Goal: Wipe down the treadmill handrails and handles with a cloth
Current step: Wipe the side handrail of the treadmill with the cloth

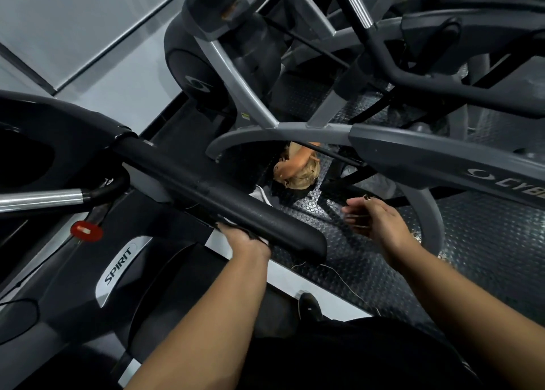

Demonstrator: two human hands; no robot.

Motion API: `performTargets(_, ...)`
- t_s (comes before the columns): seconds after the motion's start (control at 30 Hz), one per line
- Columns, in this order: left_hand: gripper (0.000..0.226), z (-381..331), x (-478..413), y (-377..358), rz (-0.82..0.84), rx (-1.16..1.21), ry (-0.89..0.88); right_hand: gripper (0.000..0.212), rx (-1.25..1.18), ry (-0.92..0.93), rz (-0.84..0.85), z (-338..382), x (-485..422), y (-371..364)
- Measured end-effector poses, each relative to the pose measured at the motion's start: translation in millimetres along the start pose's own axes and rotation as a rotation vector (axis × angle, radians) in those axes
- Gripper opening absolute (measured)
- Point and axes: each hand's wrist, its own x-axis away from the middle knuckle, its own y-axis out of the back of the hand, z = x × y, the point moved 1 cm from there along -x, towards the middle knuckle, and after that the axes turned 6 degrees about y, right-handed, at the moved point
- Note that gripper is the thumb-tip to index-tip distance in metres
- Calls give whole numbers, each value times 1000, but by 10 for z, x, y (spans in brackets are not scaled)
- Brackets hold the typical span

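A black padded treadmill handrail (224,195) runs from the console at the left down to a rounded end near the middle. My left hand (244,237) grips the underside of that rail near its end, pressing a cloth (228,222) against it; only a pale sliver of the cloth shows beside my fingers. My right hand (374,215) hovers to the right of the rail end, above the floor, fingers loosely apart and holding nothing. A chrome handle bar (41,200) with a black end sticks out at the left.
The treadmill console (35,141) fills the left, with a red safety key (86,231) below it. A grey elliptical machine (413,141) crosses the right and top. Studded rubber floor (486,242) lies below. Another person lies on the floor (298,168). My shoe (309,305) stands on the treadmill's edge.
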Motion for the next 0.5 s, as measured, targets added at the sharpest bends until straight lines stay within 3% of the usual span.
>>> performTargets(0.2, 54, 426, 221, 70, 23, -106, 204, 27, -29, 1, -7, 31, -6, -46)
performTargets(0.43, 78, 641, 224, 199, 65, -180, 406, 27, -72, 18, -38, 133, 7, -161)
performTargets(0.5, 75, 597, 257, 197, 51, -225, 430, 28, -80, 25, -44, 156, 7, -173)
